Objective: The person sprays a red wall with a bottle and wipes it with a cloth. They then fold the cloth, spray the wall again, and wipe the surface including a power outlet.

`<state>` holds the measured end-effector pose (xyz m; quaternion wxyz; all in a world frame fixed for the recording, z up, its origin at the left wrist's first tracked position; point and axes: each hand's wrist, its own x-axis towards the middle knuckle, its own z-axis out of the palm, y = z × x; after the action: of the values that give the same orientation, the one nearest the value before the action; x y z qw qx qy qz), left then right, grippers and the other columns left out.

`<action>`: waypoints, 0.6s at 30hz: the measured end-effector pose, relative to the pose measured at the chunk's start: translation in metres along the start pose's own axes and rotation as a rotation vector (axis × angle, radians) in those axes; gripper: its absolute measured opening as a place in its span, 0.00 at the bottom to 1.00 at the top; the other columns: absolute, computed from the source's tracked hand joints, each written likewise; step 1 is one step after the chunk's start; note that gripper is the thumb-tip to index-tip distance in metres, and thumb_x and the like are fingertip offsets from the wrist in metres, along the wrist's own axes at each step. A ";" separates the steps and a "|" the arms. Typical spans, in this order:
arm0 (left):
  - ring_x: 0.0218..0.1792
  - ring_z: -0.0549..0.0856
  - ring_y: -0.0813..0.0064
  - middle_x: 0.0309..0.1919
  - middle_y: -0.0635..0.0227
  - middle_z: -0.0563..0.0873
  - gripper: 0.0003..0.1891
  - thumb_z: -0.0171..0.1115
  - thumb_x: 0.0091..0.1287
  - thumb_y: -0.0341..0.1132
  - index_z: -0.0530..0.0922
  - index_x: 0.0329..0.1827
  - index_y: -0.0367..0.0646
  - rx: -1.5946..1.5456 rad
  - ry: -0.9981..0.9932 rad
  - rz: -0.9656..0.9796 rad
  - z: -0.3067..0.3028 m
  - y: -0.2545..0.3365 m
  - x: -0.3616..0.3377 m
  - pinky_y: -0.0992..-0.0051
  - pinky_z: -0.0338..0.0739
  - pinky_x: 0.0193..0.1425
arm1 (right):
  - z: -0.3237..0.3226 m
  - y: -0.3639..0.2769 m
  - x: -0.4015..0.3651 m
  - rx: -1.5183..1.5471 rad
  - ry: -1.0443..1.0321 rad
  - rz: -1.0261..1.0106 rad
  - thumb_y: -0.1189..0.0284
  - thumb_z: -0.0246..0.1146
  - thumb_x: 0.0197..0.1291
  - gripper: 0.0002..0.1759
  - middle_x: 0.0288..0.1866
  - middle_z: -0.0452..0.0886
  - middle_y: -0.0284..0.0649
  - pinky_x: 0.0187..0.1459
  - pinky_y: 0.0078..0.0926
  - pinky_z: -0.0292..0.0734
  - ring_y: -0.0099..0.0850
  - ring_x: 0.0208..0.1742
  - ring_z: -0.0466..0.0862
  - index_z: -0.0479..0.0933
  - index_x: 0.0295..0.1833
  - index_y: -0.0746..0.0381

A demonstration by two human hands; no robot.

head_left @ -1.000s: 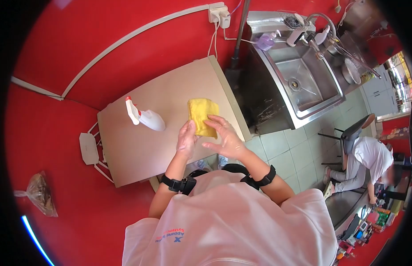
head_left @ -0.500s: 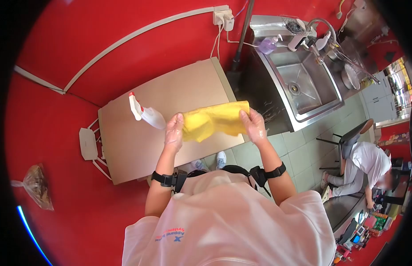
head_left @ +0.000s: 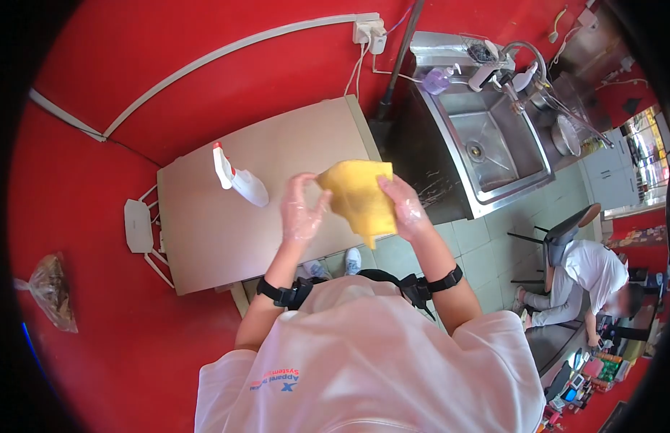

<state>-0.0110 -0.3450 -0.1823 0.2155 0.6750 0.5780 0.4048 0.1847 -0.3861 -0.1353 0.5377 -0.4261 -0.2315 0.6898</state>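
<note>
A yellow cleaning cloth [head_left: 360,195], folded over on itself with one corner hanging down, is held up over the table's right part. My right hand [head_left: 404,206], in a thin clear glove, pinches its right edge between thumb and fingers. Beside the cloth's left edge is my left hand [head_left: 304,209], gloved too, its thumb and fingers apart in a loose curve. A white spray bottle [head_left: 247,186] with a red-tipped trigger head stands on the beige table [head_left: 212,238], left of my left hand.
A steel sink [head_left: 486,137] with a purple soap bottle [head_left: 436,81] is at the upper right. A white router [head_left: 138,226] is by the table's left edge. A seated person [head_left: 584,270] works at the lower right. A bag [head_left: 53,292] hangs on the red wall.
The cloth was stretched wide between both hands; now it is folded narrower and hangs from my right hand. My left hand has released its end and spread its fingers.
</note>
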 end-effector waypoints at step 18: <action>0.53 0.78 0.70 0.53 0.67 0.77 0.26 0.48 0.70 0.50 0.65 0.63 0.39 -1.142 -0.396 -0.635 -0.009 0.015 -0.006 0.70 0.71 0.58 | 0.025 0.034 0.011 -0.804 -0.245 -0.427 0.64 0.68 0.53 0.32 0.59 0.71 0.41 0.64 0.32 0.63 0.33 0.65 0.67 0.66 0.61 0.62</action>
<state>-0.0093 -0.3564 -0.1670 0.7479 0.3145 0.3934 0.4324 0.1452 -0.3832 -0.1519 0.4285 -0.4591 -0.6243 0.4646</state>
